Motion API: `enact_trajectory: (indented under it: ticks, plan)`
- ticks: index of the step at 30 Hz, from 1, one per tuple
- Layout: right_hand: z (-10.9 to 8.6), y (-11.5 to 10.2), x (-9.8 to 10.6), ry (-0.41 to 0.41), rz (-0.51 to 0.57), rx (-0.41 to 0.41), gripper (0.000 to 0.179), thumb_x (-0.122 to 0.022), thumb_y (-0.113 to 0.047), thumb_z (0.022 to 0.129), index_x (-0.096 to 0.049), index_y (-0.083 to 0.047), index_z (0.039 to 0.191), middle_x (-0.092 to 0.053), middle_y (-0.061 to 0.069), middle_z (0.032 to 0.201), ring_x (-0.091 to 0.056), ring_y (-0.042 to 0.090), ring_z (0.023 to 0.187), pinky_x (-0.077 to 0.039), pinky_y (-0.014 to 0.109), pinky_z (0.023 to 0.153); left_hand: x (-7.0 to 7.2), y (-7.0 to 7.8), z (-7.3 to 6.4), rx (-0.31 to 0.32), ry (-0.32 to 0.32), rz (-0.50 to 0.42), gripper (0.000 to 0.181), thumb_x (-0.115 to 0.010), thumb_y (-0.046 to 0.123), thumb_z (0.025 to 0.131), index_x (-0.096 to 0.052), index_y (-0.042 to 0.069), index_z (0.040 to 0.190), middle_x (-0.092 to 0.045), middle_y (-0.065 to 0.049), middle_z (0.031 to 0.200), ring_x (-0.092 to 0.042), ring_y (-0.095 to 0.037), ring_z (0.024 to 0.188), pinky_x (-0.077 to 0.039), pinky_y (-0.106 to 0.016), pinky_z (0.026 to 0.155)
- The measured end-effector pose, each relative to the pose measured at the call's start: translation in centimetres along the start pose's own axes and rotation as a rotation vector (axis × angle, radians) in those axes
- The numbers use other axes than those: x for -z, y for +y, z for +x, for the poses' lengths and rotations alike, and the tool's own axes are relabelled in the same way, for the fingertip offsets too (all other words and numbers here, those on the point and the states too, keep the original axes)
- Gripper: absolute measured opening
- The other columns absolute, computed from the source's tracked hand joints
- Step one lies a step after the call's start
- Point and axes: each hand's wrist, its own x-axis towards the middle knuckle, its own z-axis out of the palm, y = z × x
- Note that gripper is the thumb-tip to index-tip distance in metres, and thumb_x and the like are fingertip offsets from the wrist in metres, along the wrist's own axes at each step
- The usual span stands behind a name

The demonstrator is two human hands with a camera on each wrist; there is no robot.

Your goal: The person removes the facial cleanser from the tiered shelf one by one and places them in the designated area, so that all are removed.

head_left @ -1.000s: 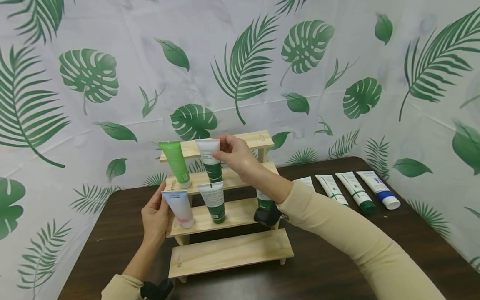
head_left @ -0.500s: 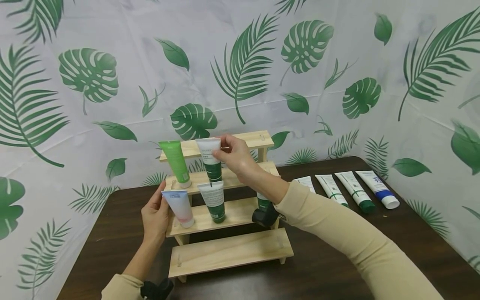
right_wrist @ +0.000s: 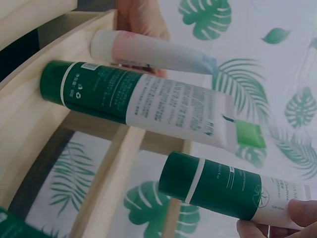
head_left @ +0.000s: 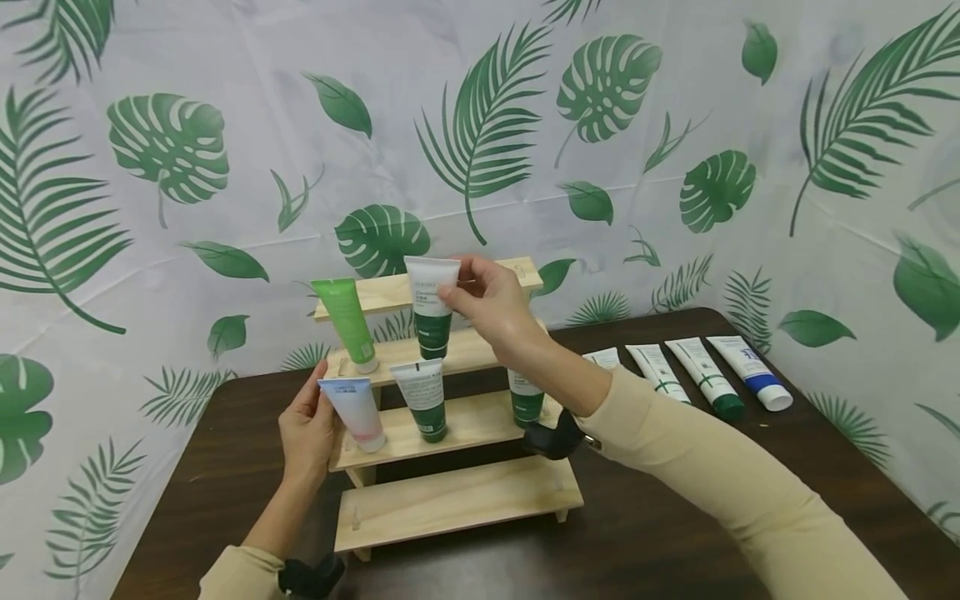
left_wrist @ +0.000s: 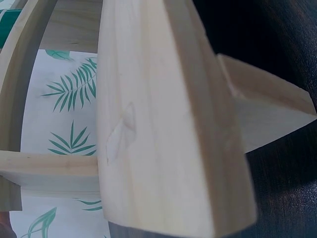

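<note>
My right hand (head_left: 491, 304) pinches the white top of a green-and-white tube (head_left: 432, 304), held cap down in front of the top tier. In the right wrist view this tube (right_wrist: 223, 184) hangs apart from the shelf, thumb and fingers on its white end. My left hand (head_left: 307, 429) holds the left side of the wooden tiered shelf (head_left: 457, 493). Near that hand a pink-and-blue tube (head_left: 357, 417) stands on a lower tier. Beside it is another green-and-white tube (head_left: 422, 400), and a third green-and-white tube (head_left: 527, 398) stands at the right end. One tier up, a bright green tube (head_left: 347, 323) stands tilted.
To the right, several white tubes (head_left: 701, 375) lie in a row on the dark table (head_left: 652, 500), one with a blue band (head_left: 752, 373). A leaf-patterned cloth (head_left: 285, 50) hangs behind. The shelf's lowest tier (left_wrist: 148, 124) fills much of the left wrist view.
My right hand has lifted the green-and-white tube slightly up and to the right. The left hand keeps its place at the shelf's side. The head view has shifted a little.
</note>
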Motion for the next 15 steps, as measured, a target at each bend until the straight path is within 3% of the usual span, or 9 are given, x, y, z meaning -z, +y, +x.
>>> enact_trajectory:
  ticks: [10, 15]
  plan:
    - [-1.8, -1.5, 3.9, 0.046, 0.018, 0.107, 0.027, -0.057, 0.001, 0.091, -0.054, 0.005, 0.118, -0.057, 0.003, 0.101, -0.054, 0.012, 0.092, -0.049, 0.021, 0.085, 0.0, 0.0, 0.0, 0.002, 0.007, 0.01, 0.04, -0.053, 0.011, 0.097, -0.048, 0.002, 0.136, -0.044, -0.013, 0.141, -0.047, -0.006, 0.125, -0.041, -0.005, 0.089]
    - [-2.5, -1.9, 6.6, 0.102, 0.011, 0.177, 0.026, -0.058, 0.002, 0.091, -0.053, 0.002, 0.117, -0.057, -0.003, 0.098, -0.054, 0.012, 0.092, -0.05, 0.02, 0.082, 0.0, 0.0, 0.0, 0.004, 0.013, 0.021, 0.04, -0.053, 0.012, 0.097, -0.049, 0.003, 0.135, -0.044, -0.012, 0.141, -0.049, -0.002, 0.121, -0.042, -0.004, 0.087]
